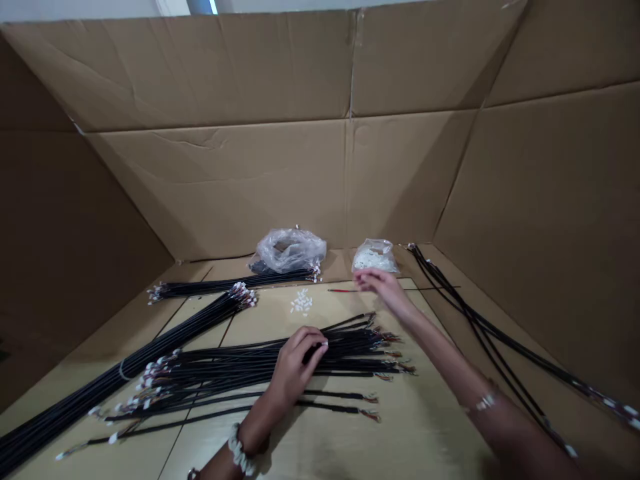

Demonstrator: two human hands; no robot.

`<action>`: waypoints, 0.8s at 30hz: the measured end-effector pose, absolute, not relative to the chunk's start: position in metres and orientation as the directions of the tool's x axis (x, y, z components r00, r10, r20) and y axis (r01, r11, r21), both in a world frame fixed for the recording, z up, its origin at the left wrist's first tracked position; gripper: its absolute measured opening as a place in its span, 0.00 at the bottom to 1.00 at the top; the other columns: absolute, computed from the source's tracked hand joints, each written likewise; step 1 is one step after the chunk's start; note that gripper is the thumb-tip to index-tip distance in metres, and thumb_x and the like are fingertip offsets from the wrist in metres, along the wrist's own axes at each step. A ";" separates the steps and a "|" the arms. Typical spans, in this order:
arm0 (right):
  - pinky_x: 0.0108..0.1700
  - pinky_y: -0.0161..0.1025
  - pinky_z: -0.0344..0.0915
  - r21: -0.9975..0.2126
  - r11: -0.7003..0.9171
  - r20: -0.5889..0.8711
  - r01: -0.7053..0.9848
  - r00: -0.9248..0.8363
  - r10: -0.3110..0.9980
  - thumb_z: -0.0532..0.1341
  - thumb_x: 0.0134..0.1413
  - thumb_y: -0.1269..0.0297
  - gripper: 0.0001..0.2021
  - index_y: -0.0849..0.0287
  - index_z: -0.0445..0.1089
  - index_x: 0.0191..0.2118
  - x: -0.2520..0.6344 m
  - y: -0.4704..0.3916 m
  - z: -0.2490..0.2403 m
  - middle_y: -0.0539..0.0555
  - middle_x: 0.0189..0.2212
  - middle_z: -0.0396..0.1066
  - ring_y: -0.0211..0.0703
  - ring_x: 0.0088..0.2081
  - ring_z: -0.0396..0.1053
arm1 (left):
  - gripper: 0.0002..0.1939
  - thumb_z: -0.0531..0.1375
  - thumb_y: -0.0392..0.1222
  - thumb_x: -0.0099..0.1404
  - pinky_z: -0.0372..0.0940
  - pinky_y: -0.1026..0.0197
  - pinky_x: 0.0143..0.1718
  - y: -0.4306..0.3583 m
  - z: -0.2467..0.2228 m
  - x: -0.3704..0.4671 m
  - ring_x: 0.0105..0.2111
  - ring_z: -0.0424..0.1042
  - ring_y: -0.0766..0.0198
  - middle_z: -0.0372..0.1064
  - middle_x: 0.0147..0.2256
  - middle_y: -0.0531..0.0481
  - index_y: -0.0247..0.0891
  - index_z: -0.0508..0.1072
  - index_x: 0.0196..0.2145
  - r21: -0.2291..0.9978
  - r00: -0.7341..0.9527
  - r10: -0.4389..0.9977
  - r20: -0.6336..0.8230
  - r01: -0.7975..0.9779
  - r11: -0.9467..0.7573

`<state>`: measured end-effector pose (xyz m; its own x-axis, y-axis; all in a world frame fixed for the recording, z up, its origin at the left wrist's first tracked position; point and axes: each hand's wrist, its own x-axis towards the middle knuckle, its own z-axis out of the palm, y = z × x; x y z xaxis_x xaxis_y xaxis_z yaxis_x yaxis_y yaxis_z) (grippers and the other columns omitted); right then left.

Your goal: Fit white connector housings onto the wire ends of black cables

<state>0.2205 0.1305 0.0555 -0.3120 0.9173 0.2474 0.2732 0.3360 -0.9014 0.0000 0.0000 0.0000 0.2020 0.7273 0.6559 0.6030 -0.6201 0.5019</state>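
Observation:
My left hand (pixel 295 367) rests over a spread bundle of black cables (pixel 230 365), its fingers curled and the thumb tip near the index finger. A small white piece, seemingly a connector, shows at those fingertips. My right hand (pixel 380 285) is raised just in front of a clear bag of white connectors (pixel 374 259), its fingers loosely apart and slightly blurred, with nothing visible in them. Under it on the table lies a thin red-tipped tool (pixel 343 291). The bundle's right ends show bare coloured wires (pixel 393 338); its left ends carry white connectors (pixel 155 372).
Loose white connectors (pixel 301 303) lie in a small pile mid-table. A thick tied cable bundle (pixel 165 343) runs along the left, another bundle (pixel 235 283) behind it. A crumpled plastic bag (pixel 291 250) stands at the back. More cables (pixel 493 330) lie right. Cardboard walls (pixel 225 180) surround the table.

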 end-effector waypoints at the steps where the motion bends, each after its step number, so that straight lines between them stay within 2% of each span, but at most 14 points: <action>1: 0.50 0.49 0.67 -0.852 0.362 0.265 0.379 -0.284 0.921 0.51 0.64 0.64 0.14 0.60 0.73 0.44 0.220 0.149 0.061 0.60 0.42 0.75 0.48 0.45 0.72 | 0.06 0.57 0.38 0.69 0.70 0.62 0.38 0.000 0.000 0.000 0.36 0.75 0.63 0.74 0.35 0.47 0.39 0.74 0.37 0.504 0.207 0.730 0.651 0.602 -0.619; 4: 0.58 0.55 0.61 -0.621 0.386 0.257 0.682 -0.288 0.923 0.56 0.64 0.67 0.10 0.64 0.73 0.43 0.218 0.192 0.073 0.64 0.48 0.72 0.54 0.54 0.67 | 0.06 0.57 0.39 0.69 0.70 0.62 0.38 0.000 0.000 0.000 0.36 0.75 0.63 0.73 0.35 0.47 0.39 0.74 0.36 0.517 0.215 0.749 0.627 0.604 -0.607; 6: 0.54 0.54 0.66 -0.436 0.393 0.205 0.810 -0.335 0.920 0.60 0.63 0.63 0.12 0.62 0.71 0.49 0.216 0.205 0.075 0.61 0.51 0.70 0.52 0.52 0.69 | 0.06 0.57 0.39 0.69 0.70 0.62 0.38 0.001 0.000 -0.001 0.36 0.75 0.63 0.73 0.35 0.47 0.39 0.74 0.36 0.522 0.213 0.756 0.619 0.607 -0.599; 9: 0.49 0.52 0.70 -0.187 0.406 0.138 0.894 -0.386 0.912 0.61 0.63 0.60 0.17 0.60 0.67 0.54 0.215 0.210 0.075 0.58 0.53 0.68 0.50 0.49 0.71 | 0.06 0.57 0.39 0.69 0.70 0.62 0.38 0.001 0.000 -0.002 0.36 0.74 0.63 0.73 0.35 0.47 0.40 0.74 0.36 0.530 0.215 0.767 0.605 0.610 -0.589; 12: 0.49 0.52 0.70 -0.025 0.413 0.125 0.910 -0.407 0.905 0.62 0.63 0.59 0.16 0.61 0.68 0.53 0.218 0.210 0.081 0.58 0.52 0.69 0.50 0.49 0.71 | 0.06 0.57 0.39 0.69 0.71 0.62 0.39 0.001 0.001 -0.001 0.36 0.75 0.63 0.73 0.36 0.47 0.40 0.74 0.37 0.534 0.221 0.772 0.596 0.609 -0.586; 14: 0.52 0.54 0.67 0.034 0.418 0.151 0.908 -0.418 0.896 0.61 0.63 0.62 0.13 0.62 0.70 0.49 0.221 0.212 0.091 0.59 0.49 0.72 0.50 0.49 0.71 | 0.06 0.57 0.39 0.69 0.71 0.62 0.39 0.001 0.001 -0.001 0.36 0.75 0.63 0.73 0.36 0.47 0.40 0.74 0.37 0.528 0.221 0.766 0.604 0.609 -0.593; 16: 0.56 0.55 0.59 0.060 0.423 0.202 0.904 -0.426 0.882 0.59 0.63 0.71 0.07 0.65 0.74 0.42 0.227 0.214 0.105 0.63 0.45 0.75 0.52 0.50 0.70 | 0.06 0.57 0.39 0.69 0.71 0.62 0.39 0.002 0.001 0.000 0.36 0.75 0.63 0.73 0.35 0.48 0.40 0.74 0.37 0.521 0.221 0.758 0.613 0.608 -0.599; 17: 0.57 0.54 0.56 0.060 0.424 0.233 0.904 -0.425 0.875 0.56 0.62 0.74 0.09 0.65 0.75 0.39 0.230 0.215 0.113 0.65 0.44 0.76 0.53 0.49 0.71 | 0.06 0.57 0.39 0.69 0.70 0.62 0.39 0.002 0.001 0.000 0.36 0.75 0.63 0.73 0.35 0.48 0.40 0.74 0.37 0.518 0.221 0.756 0.617 0.608 -0.601; 20: 0.51 0.47 0.58 0.015 0.450 0.310 0.893 -0.432 0.847 0.54 0.63 0.72 0.11 0.62 0.75 0.41 0.242 0.213 0.134 0.64 0.43 0.78 0.52 0.46 0.72 | 0.05 0.57 0.39 0.69 0.70 0.61 0.39 0.002 0.001 -0.001 0.37 0.74 0.63 0.73 0.35 0.48 0.40 0.73 0.36 0.517 0.213 0.761 0.613 0.621 -0.590; 24: 0.41 0.38 0.62 -0.066 0.568 0.360 0.820 -0.512 0.780 0.54 0.64 0.70 0.11 0.62 0.74 0.44 0.254 0.198 0.153 0.60 0.42 0.77 0.46 0.42 0.73 | 0.06 0.56 0.39 0.69 0.70 0.60 0.39 0.002 0.002 -0.002 0.36 0.74 0.63 0.72 0.36 0.48 0.40 0.72 0.35 0.530 0.199 0.801 0.565 0.657 -0.537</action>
<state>0.2540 0.1976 0.1528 -0.5118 0.7802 0.3595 0.8200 0.5685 -0.0663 -0.0016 0.0019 0.0020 0.1987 0.8007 0.5652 0.6568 -0.5368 0.5295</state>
